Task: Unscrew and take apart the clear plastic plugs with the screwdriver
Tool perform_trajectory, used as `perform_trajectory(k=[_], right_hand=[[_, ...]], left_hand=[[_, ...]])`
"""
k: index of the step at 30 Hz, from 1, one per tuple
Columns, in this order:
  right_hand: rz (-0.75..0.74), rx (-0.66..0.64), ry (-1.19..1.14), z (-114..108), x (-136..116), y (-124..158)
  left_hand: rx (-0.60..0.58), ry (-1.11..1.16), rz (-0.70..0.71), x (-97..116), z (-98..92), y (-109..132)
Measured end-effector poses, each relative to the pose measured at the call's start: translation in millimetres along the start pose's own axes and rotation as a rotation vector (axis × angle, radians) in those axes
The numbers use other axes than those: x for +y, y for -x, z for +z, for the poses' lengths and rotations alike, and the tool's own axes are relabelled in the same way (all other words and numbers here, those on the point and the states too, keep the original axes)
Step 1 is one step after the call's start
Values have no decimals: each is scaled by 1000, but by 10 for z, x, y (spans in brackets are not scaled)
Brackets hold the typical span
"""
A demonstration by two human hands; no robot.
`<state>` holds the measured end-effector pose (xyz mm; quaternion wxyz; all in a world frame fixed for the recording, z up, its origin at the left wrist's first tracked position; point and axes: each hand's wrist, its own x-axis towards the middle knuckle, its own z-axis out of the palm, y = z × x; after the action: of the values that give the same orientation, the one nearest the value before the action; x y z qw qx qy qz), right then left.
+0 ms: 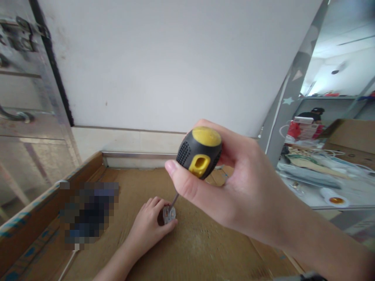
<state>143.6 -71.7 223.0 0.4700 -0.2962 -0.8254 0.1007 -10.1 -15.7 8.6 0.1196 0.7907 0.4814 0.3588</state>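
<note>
My right hand (225, 175) is wrapped round the black and yellow handle of a screwdriver (199, 152), close to the camera. The thin metal shaft points down and left, and its tip meets or nearly meets a small pale grey part (169, 214) with metal pieces in it. Thumb and fingers of my left hand (154, 220) grip that part from its left side, low over the brown cardboard surface (199, 253).
A pixelated dark object (90, 212) with a white cable lies on the cardboard at left. A raised cardboard edge (52, 199) runs along the left. At right stands a cluttered table (316, 179) with a tape roll; a person (315, 114) is far behind it.
</note>
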Motion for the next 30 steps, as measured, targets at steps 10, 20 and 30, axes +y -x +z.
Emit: perform_trajectory(k=[10, 20, 30], right_hand=[[-16, 33, 12, 24, 63, -43], [-30, 48, 34, 14, 67, -47], [-30, 45, 35, 3, 36, -41]], left_hand=[[4, 45, 32, -85, 71, 14], [-11, 11, 35, -79, 60, 7], [30, 26, 58, -106, 85, 15]])
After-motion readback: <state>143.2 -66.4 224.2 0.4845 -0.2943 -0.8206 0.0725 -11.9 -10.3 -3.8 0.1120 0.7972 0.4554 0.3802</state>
